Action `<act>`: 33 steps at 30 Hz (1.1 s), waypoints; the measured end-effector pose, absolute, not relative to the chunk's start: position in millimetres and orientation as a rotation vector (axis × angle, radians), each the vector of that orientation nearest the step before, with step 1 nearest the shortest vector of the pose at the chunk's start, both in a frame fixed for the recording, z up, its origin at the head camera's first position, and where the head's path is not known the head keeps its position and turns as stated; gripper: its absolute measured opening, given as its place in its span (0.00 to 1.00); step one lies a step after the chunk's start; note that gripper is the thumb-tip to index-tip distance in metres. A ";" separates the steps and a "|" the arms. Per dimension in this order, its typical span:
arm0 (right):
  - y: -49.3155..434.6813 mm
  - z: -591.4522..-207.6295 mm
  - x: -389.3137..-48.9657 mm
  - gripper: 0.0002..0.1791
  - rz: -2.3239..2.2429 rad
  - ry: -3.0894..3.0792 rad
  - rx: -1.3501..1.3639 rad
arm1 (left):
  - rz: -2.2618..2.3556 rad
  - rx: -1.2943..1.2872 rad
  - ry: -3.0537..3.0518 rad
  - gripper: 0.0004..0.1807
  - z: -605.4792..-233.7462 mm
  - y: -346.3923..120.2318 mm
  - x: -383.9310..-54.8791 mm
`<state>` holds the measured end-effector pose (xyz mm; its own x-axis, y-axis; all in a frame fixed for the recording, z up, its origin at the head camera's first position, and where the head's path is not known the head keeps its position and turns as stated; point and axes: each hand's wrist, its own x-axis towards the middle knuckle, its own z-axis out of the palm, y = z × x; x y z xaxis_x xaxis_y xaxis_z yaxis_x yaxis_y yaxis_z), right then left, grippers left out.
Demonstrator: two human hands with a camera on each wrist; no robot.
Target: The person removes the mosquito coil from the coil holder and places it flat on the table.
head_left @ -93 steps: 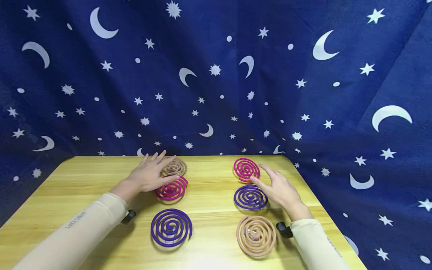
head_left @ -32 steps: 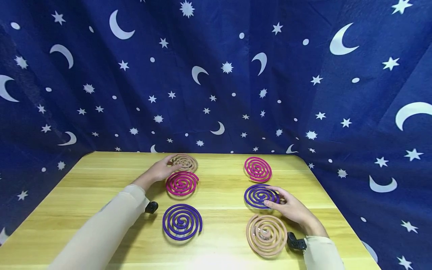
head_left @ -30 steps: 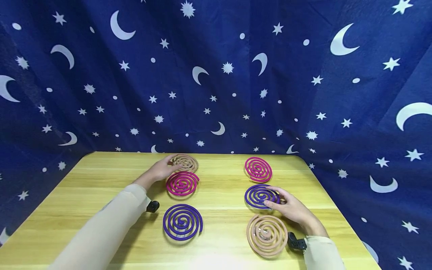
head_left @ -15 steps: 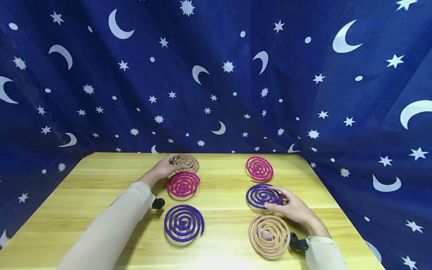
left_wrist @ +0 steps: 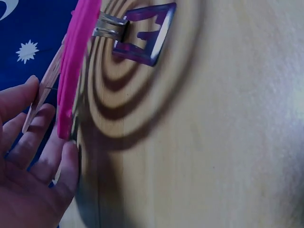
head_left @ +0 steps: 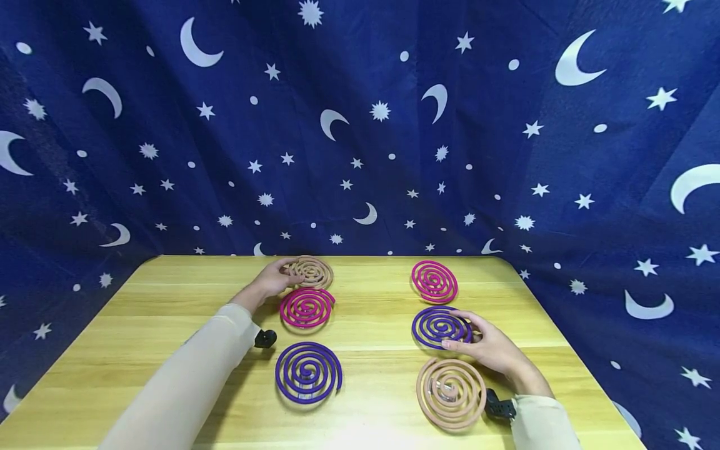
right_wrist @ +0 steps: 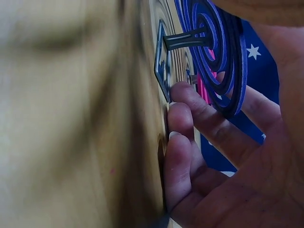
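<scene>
Spiral mosquito coils stand level on small metal stands in two columns on the table. In the head view, my left hand (head_left: 272, 280) grips the left rim of the far tan coil (head_left: 311, 272). In the left wrist view, the tan coil's edge (left_wrist: 43, 88) lies between thumb and fingers, with the pink coil (left_wrist: 78, 57) close to the fingertips. My right hand (head_left: 490, 345) holds the right rim of the middle purple coil (head_left: 442, 327). In the right wrist view, several fingers (right_wrist: 179, 152) curl under that purple coil (right_wrist: 237, 80), near its metal stand (right_wrist: 162, 66).
The left column also has a pink coil (head_left: 306, 307) and a near purple coil (head_left: 307, 373). On the right are a far pink coil (head_left: 434, 281) and a near tan coil (head_left: 451, 394). A starry blue cloth (head_left: 360, 125) hangs behind the wooden table (head_left: 374, 350).
Three seconds ago both hands hovered with spread fingers. The left has since taken the tan coil's rim, the right the purple coil's. Over the last second the hands have barely moved; the view shifts slightly.
</scene>
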<state>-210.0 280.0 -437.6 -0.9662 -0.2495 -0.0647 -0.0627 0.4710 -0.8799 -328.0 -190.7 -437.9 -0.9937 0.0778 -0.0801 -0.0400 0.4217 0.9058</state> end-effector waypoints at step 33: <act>275.4 -438.4 -208.0 0.46 -1.448 2.590 -0.210 | 2.202 -0.042 2.137 0.39 -421.6 -247.1 -325.8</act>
<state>-208.0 275.4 -438.4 -0.9762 -0.2031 -0.0764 -0.0413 0.5195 -0.8535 -325.8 -247.1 -421.6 -0.9970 0.0337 -0.0703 -0.0713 -0.0288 0.9970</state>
